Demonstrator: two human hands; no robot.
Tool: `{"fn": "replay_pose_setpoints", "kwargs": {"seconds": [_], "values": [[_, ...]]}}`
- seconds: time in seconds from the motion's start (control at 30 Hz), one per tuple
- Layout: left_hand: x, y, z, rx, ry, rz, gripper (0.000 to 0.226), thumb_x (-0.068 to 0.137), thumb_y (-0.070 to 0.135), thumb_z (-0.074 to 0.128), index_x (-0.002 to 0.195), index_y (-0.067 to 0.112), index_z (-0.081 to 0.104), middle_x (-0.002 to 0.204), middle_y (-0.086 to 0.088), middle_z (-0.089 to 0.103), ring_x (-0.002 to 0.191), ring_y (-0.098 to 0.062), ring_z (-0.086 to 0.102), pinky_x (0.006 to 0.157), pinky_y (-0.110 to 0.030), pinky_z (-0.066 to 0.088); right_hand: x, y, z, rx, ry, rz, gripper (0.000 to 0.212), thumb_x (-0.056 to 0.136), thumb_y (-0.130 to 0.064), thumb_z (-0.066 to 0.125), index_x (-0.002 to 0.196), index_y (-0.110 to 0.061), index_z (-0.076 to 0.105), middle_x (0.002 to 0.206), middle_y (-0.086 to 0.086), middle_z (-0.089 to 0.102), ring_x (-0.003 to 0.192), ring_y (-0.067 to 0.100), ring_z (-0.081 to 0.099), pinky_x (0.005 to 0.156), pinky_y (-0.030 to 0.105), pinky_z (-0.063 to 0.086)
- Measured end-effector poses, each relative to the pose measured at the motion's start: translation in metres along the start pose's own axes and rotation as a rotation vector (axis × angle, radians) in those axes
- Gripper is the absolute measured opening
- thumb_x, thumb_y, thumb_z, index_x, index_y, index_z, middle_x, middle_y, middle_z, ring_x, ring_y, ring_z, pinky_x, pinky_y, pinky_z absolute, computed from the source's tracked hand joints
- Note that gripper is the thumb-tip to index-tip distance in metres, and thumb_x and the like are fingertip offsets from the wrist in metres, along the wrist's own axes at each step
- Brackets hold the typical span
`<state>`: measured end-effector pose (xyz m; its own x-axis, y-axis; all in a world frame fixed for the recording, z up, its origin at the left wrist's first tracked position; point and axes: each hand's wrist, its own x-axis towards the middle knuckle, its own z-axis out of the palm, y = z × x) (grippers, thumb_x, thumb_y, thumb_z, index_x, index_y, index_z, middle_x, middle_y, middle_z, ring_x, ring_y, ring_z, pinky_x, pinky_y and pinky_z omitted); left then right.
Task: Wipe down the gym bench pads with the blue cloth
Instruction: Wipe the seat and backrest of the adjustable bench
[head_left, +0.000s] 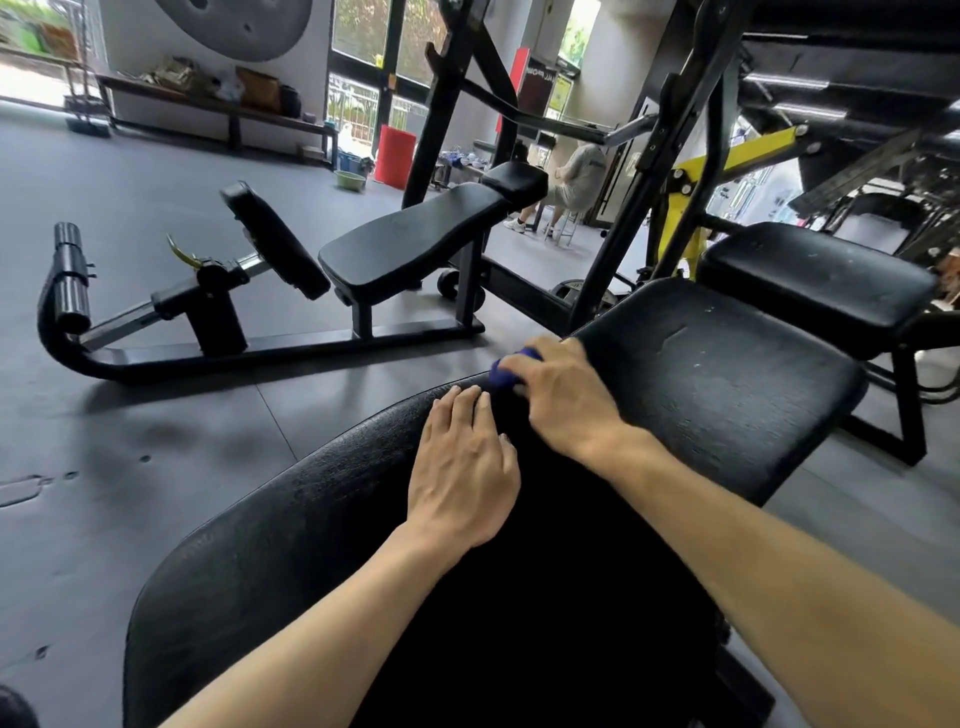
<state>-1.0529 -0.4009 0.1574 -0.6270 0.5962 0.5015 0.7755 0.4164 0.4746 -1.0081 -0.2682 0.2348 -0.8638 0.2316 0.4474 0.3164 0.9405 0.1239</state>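
A long black bench pad (291, 540) runs from the bottom of the view up to the middle. My left hand (462, 467) lies flat on it, fingers together, palm down. My right hand (558, 395) is bunched around the blue cloth (506, 371) at the far end of that pad, next to the gap before the black seat pad (727, 374). Only a small part of the cloth shows past my fingers. A smaller head pad (815, 275) sits beyond the seat pad, at the right.
A second black bench (415, 239) with a tilted pad (275, 239) and a roller bar stands on the grey floor to the left. A black and yellow rack frame (670, 171) rises behind my bench. A person sits on a stool (571, 182) far back.
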Motion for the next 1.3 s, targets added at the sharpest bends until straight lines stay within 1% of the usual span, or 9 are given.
{"fn": "replay_pose_setpoints", "kwargs": {"seconds": [0.13, 0.27, 0.4, 0.57, 0.77, 0.9, 1.0, 1.13, 1.3], "values": [[0.001, -0.004, 0.002, -0.069, 0.055, 0.006, 0.045, 0.092, 0.027, 0.039, 0.126, 0.005, 0.058, 0.140, -0.016, 0.055, 0.137, -0.032, 0.043, 0.121, -0.043, 0.030, -0.036, 0.011, -0.014, 0.104, -0.048, -0.127, 0.033, 0.091, -0.013, 0.068, 0.122, -0.025, 0.068, 0.129, 0.000, 0.057, 0.103, 0.029, 0.050, 0.097, 0.042, 0.047], [-0.003, -0.004, 0.002, -0.077, 0.102, 0.068, 0.040, 0.091, 0.025, 0.047, 0.124, 0.007, 0.060, 0.136, -0.009, 0.058, 0.133, -0.030, 0.046, 0.118, -0.042, 0.034, -0.094, 0.030, -0.055, 0.117, -0.120, -0.242, 0.037, 0.086, -0.007, 0.074, 0.119, -0.025, 0.070, 0.130, -0.008, 0.056, 0.107, 0.021, 0.051, 0.099, 0.031, 0.045], [-0.003, -0.004, -0.001, -0.078, 0.073, 0.100, 0.041, 0.092, 0.029, 0.045, 0.126, 0.010, 0.058, 0.135, -0.005, 0.054, 0.129, -0.025, 0.045, 0.113, -0.032, 0.031, -0.078, 0.032, -0.054, 0.076, -0.106, -0.222, 0.036, 0.085, -0.009, 0.076, 0.116, -0.026, 0.072, 0.126, -0.006, 0.061, 0.107, 0.025, 0.053, 0.099, 0.035, 0.047], [-0.003, -0.001, -0.005, -0.113, 0.012, 0.065, 0.057, 0.090, 0.041, 0.029, 0.132, 0.012, 0.054, 0.142, -0.004, 0.050, 0.132, -0.022, 0.040, 0.115, -0.036, 0.033, 0.013, 0.004, -0.005, 0.065, -0.118, -0.017, 0.035, 0.096, -0.014, 0.061, 0.126, -0.031, 0.068, 0.134, -0.001, 0.054, 0.116, 0.031, 0.045, 0.105, 0.042, 0.039], [-0.003, -0.002, -0.002, -0.109, 0.037, 0.074, 0.034, 0.089, 0.044, 0.040, 0.106, 0.018, 0.051, 0.115, -0.001, 0.050, 0.111, -0.023, 0.047, 0.100, -0.036, 0.040, -0.084, 0.023, -0.046, 0.137, -0.095, -0.204, 0.036, 0.090, -0.012, 0.070, 0.123, -0.027, 0.069, 0.130, -0.001, 0.055, 0.106, 0.026, 0.049, 0.101, 0.034, 0.044], [-0.004, -0.001, -0.004, -0.098, 0.028, 0.136, 0.039, 0.090, 0.049, 0.042, 0.116, 0.023, 0.053, 0.126, 0.007, 0.048, 0.123, -0.018, 0.043, 0.107, -0.034, 0.037, -0.107, 0.034, -0.062, 0.109, -0.103, -0.184, 0.037, 0.087, -0.010, 0.073, 0.119, -0.028, 0.069, 0.127, -0.006, 0.056, 0.104, 0.023, 0.051, 0.095, 0.030, 0.046], [-0.004, 0.000, -0.008, -0.096, 0.004, 0.216, 0.042, 0.091, 0.047, 0.043, 0.125, 0.026, 0.057, 0.134, 0.010, 0.049, 0.134, -0.016, 0.039, 0.115, -0.035, 0.033, -0.042, 0.032, -0.042, 0.042, -0.068, -0.074, 0.035, 0.093, -0.012, 0.065, 0.123, -0.030, 0.068, 0.131, -0.002, 0.055, 0.109, 0.028, 0.048, 0.100, 0.039, 0.044], [-0.005, -0.001, -0.008, -0.101, -0.019, 0.201, 0.046, 0.094, 0.049, 0.040, 0.134, 0.032, 0.055, 0.140, 0.013, 0.047, 0.139, -0.013, 0.034, 0.118, -0.034, 0.030, 0.018, 0.028, -0.020, 0.010, -0.131, 0.024, 0.034, 0.099, -0.015, 0.057, 0.127, -0.033, 0.064, 0.137, -0.002, 0.048, 0.119, 0.029, 0.043, 0.106, 0.038, 0.037], [-0.004, -0.004, -0.004, -0.089, -0.006, 0.200, 0.044, 0.096, 0.050, 0.041, 0.136, 0.035, 0.053, 0.139, 0.014, 0.045, 0.136, -0.013, 0.035, 0.115, -0.035, 0.033, -0.061, 0.050, -0.048, 0.034, -0.021, -0.068, 0.036, 0.089, -0.009, 0.071, 0.120, -0.027, 0.070, 0.127, -0.002, 0.057, 0.106, 0.027, 0.050, 0.096, 0.039, 0.048]]}}
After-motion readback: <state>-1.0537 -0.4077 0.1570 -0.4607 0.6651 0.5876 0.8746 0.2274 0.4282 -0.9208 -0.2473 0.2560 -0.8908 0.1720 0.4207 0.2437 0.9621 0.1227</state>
